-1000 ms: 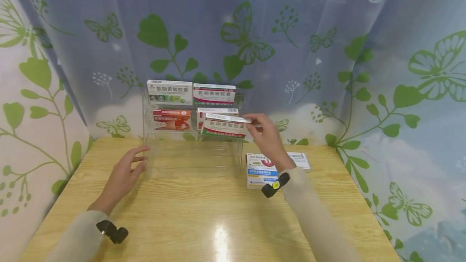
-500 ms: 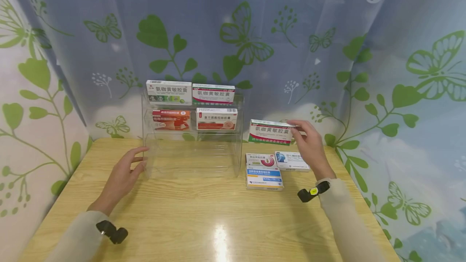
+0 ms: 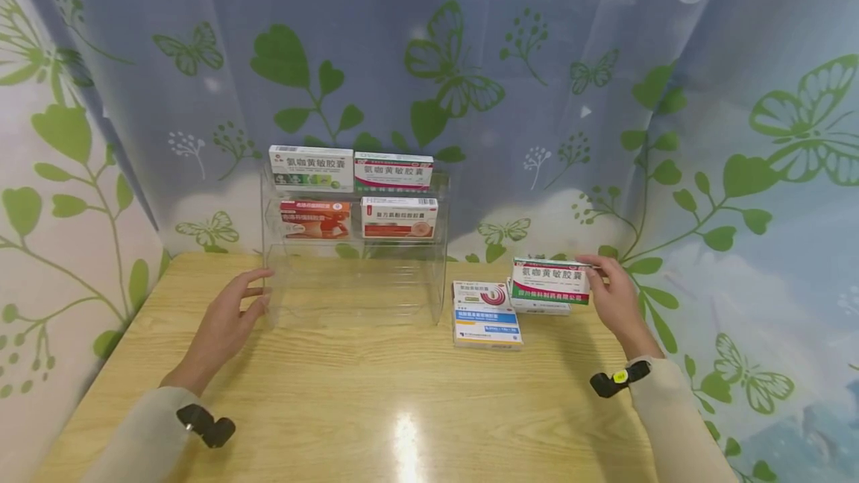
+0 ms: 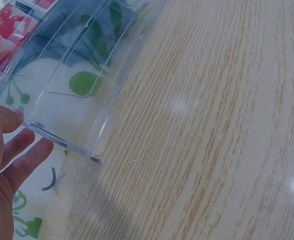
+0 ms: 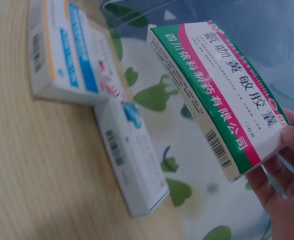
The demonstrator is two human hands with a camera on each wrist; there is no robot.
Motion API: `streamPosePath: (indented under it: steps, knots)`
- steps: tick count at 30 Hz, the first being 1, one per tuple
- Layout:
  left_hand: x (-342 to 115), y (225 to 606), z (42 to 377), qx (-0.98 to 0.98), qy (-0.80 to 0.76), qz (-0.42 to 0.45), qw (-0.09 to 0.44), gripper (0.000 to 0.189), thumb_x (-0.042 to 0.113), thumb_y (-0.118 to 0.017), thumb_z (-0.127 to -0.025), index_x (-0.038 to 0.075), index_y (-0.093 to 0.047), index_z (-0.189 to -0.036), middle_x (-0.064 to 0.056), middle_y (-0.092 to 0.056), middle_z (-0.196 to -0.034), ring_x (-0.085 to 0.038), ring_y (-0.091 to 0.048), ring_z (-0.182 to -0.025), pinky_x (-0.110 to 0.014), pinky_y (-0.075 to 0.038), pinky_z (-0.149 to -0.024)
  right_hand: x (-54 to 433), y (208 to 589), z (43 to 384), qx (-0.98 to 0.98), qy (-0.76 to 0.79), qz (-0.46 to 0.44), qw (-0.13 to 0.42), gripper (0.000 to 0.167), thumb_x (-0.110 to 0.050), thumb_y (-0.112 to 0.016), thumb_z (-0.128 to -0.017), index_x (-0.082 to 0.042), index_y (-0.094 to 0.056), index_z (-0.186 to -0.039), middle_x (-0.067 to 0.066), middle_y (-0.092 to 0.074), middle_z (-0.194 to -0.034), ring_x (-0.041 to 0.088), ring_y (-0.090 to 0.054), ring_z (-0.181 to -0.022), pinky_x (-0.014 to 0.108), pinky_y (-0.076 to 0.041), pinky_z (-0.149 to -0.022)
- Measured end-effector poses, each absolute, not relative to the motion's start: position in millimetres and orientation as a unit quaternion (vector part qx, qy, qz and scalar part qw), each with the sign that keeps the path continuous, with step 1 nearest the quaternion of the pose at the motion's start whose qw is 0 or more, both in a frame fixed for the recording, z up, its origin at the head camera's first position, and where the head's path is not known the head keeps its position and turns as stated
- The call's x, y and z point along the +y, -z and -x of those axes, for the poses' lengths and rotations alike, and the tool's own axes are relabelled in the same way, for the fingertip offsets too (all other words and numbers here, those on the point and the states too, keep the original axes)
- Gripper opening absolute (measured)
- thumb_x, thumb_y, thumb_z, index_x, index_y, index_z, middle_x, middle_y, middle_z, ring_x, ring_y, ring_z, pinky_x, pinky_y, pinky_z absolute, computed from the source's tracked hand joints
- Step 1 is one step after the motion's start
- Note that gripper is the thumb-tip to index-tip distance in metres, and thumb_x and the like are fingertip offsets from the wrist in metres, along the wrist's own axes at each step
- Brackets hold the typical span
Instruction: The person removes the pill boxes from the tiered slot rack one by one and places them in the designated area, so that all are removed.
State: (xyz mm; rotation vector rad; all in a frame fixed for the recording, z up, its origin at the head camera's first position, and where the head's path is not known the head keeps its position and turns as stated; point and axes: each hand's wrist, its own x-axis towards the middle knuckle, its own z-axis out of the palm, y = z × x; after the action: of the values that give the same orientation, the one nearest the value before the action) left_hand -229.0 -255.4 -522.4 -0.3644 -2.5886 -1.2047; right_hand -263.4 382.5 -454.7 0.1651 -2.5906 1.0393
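Observation:
In the head view, my right hand (image 3: pixel 614 302) pinches one end of a medicine box (image 3: pixel 550 282) with a white, red and green front. The right wrist view shows this box (image 5: pixel 219 95) raised above the table, its thumb-side end between thumb and fingers. In the head view it overlaps a white box lying on the table behind it. My left hand (image 3: pixel 228 323) is at the left side of a clear acrylic display rack (image 3: pixel 356 293), fingertips right at its side panel. From the left wrist, the fingers (image 4: pixel 29 155) look extended along the panel's outer edge.
Two medicine boxes stand on the rack's top tier, including a green-and-white one (image 3: pixel 312 172). Below them are an orange box (image 3: pixel 315 221) and a red-and-white box (image 3: pixel 399 219). Right of the rack, a blue-striped box (image 3: pixel 488 328) lies on the wooden table (image 3: pixel 335 408) before a patterned curtain (image 3: pixel 537 36).
My right hand has carried the red-and-green medicine box from in front of the rack's middle tier to the right and down, over the boxes on the table. The left hand has stayed put.

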Motion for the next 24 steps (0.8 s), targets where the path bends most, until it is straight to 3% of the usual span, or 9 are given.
streamPosePath:
  steps: [8, 15, 21, 24]
  knots:
    - [-256.6, 521.9, 229.0, -0.893, 0.413, 0.123, 0.133, 0.049, 0.001, -0.058, -0.112, 0.004, -0.048, -0.16, -0.03, -0.048, -0.162, -0.053, -0.066, -0.128, -0.065, -0.065, -0.09, 405.0, 482.9, 256.5, -0.924, -0.358, -0.039, 0.131, 0.038, -0.018, -0.041, -0.119, -0.002, -0.063, -0.146, 0.026, -0.059, -0.149, 0.043, -0.06, -0.126, 0.037, -0.052, -0.085]
    - [-256.1, 521.2, 230.0, -0.893, 0.412, 0.123, 0.133, 0.05, 0.001, -0.058, -0.111, 0.005, -0.048, -0.16, -0.029, -0.048, -0.162, -0.052, -0.066, -0.128, -0.065, -0.065, -0.089, 420.1, 506.0, 251.1, -0.929, -0.359, -0.013, 0.089, 0.041, -0.021, -0.038, -0.12, -0.002, -0.062, -0.147, 0.027, -0.057, -0.152, 0.04, -0.059, -0.128, 0.027, -0.049, -0.085]
    - [-255.8, 521.0, 230.3, -0.891, 0.416, 0.123, 0.132, 0.051, -0.001, -0.059, -0.11, 0.006, -0.049, -0.16, -0.029, -0.048, -0.162, -0.052, -0.066, -0.129, -0.065, -0.065, -0.09, 424.0, 519.0, 249.5, -0.929, -0.366, 0.014, 0.051, 0.043, -0.024, -0.037, -0.121, -0.004, -0.06, -0.15, 0.027, -0.057, -0.153, 0.032, -0.059, -0.114, 0.027, -0.05, -0.073]
    - [-255.7, 522.4, 230.0, -0.892, 0.416, 0.121, 0.13, 0.051, -0.001, -0.058, -0.111, 0.006, -0.049, -0.16, -0.028, -0.048, -0.162, -0.051, -0.066, -0.129, -0.064, -0.066, -0.09, 424.3, 524.0, 248.8, -0.927, -0.372, 0.022, 0.037, 0.043, -0.025, -0.038, -0.12, -0.004, -0.059, -0.152, 0.027, -0.056, -0.155, 0.035, -0.059, -0.12, 0.026, -0.05, -0.08]
